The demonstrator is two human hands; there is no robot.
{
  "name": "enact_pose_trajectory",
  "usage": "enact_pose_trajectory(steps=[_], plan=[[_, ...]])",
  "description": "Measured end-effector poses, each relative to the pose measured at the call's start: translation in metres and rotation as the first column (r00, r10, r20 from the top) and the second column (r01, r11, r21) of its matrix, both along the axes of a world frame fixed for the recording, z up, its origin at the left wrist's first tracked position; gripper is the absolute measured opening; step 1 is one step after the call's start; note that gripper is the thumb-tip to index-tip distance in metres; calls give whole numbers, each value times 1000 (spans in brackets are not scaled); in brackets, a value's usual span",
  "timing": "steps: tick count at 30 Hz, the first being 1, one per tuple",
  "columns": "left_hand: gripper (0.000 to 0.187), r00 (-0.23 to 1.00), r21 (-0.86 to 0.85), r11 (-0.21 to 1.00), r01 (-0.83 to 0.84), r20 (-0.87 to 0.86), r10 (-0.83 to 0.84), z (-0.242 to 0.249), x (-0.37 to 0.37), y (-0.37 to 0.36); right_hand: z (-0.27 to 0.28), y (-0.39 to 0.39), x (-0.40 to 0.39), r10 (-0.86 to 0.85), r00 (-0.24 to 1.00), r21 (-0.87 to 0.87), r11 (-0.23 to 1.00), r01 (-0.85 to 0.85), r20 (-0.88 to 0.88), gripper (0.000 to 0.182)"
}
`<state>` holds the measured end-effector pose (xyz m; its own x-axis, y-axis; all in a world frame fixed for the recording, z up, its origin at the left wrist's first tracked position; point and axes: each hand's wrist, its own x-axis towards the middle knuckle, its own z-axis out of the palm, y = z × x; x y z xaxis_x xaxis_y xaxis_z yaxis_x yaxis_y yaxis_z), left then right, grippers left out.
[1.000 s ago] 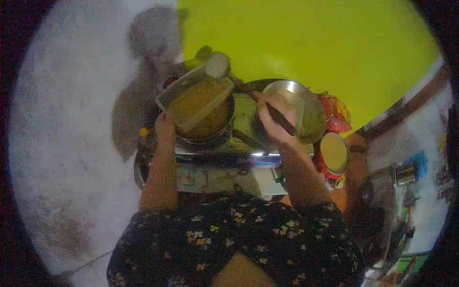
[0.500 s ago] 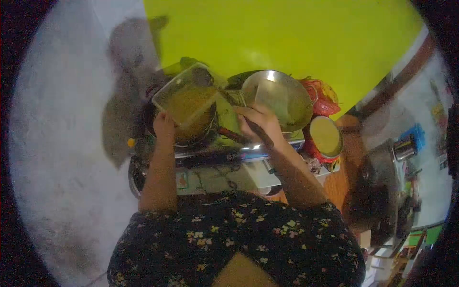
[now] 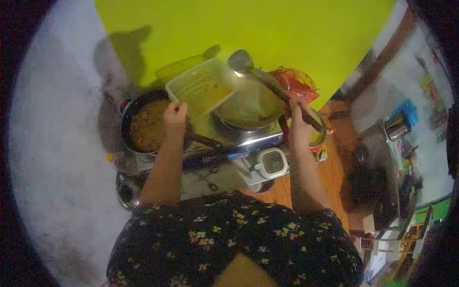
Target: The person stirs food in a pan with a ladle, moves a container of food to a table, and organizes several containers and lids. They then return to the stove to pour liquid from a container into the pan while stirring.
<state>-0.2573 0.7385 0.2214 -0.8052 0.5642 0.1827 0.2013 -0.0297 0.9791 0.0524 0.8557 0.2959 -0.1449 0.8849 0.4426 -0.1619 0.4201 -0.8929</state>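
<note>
My left hand (image 3: 175,117) grips the near corner of a clear rectangular plastic container (image 3: 203,91). The container is tilted, with some yellowish food or liquid showing along its lower side. It hangs between a dark frying pan (image 3: 149,128) of brown-yellow food and a shiny metal pan (image 3: 267,109), overlapping the metal pan's left side. In my right hand (image 3: 299,117) is the handle of a ladle (image 3: 269,85). Its dark, rounded head points up and left, above the metal pan and apart from the container. The metal pan's contents are blurred.
Both pans stand on a gas stove (image 3: 208,158) against a yellow-green wall (image 3: 248,28). Behind my right hand are a red plastic bag (image 3: 299,86) and a round pot (image 3: 317,138). A white square-topped mug (image 3: 273,162) sits at the stove's front.
The container has shifted right, from above the frying pan toward the metal pan. My right hand has moved right, and the ladle head has come out of the container. The view has shifted too.
</note>
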Motion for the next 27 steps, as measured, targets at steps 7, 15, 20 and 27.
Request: enact_pose_trajectory(steps=[7,15,20,27], plan=[[19,966,-48,995,90,-238,-99,-1,48,64,-9,30,48,-115,993,-41,992,116,36,21],[21,902,-275,956,105,-378,-208,24,109,95,-39,59,68,-182,983,-80,980,183,21,18],[20,806,-243,962,126,-540,-242,2,113,117,-46,76,80,-202,974,-29,978,206,102,20],[29,707,-338,927,160,-616,-347,8,126,117,-50,84,86,-231,972,-36,972,233,52,22]])
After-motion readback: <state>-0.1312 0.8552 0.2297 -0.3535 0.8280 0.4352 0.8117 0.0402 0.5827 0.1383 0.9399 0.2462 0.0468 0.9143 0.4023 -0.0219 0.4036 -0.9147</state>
